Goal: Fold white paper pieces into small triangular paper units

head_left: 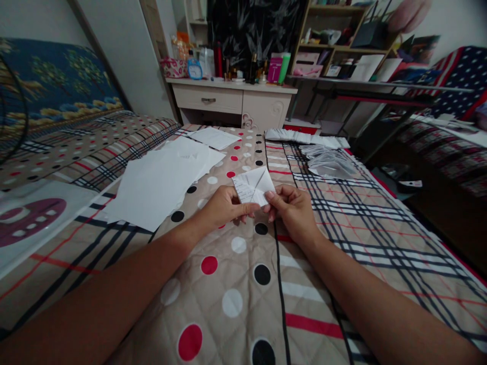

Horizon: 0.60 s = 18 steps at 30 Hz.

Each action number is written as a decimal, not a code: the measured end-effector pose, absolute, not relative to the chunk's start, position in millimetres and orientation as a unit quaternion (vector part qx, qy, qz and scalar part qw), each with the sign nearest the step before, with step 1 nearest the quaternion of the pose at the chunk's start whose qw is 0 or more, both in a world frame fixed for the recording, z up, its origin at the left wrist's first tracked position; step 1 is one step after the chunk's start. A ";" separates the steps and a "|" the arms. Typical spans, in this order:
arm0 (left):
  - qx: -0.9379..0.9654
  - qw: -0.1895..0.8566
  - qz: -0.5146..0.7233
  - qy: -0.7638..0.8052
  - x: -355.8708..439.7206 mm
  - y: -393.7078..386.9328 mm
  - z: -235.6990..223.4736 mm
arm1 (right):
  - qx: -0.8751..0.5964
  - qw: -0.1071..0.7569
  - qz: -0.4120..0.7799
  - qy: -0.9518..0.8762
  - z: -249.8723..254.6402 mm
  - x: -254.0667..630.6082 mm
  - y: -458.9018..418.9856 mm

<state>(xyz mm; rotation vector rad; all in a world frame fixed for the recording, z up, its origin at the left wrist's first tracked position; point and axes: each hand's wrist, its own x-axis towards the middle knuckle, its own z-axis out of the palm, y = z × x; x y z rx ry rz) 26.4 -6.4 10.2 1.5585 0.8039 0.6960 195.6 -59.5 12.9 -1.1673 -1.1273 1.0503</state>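
Note:
A small folded piece of paper [251,185], white with printed text on its left part, is held between both hands above the quilted bedspread. My left hand [225,205] grips its lower left edge, thumb on top and fingers underneath. On the lower right corner, my right hand [291,203] pinches it between thumb and fingers. Creases meet near the paper's middle. To the left lies a spread stack of white sheets [160,177], and beyond it another white sheet [213,137]. Folded papers [329,161] sit in a pile at the right, behind a long row of folded papers [300,137].
The patterned bedspread [232,302] covers the bed under my arms. A white plastic bag [76,190] with a purple print lies at the left. A dresser [224,96] holding bottles stands at the bed's far end, with a shelf unit [331,48] beside it.

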 end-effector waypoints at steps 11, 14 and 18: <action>0.615 0.560 0.382 0.402 24.1 3.5 2.6 | -0.485 0.482 0.527 -0.504 10.9 188.0 -64.0; 0.612 0.574 0.386 0.383 23.1 5.4 0.9 | -0.500 0.465 0.503 -0.529 9.6 188.0 -66.9; 0.573 0.605 0.389 0.393 20.6 8.4 4.3 | -0.464 0.458 0.515 -0.556 8.3 192.1 -63.7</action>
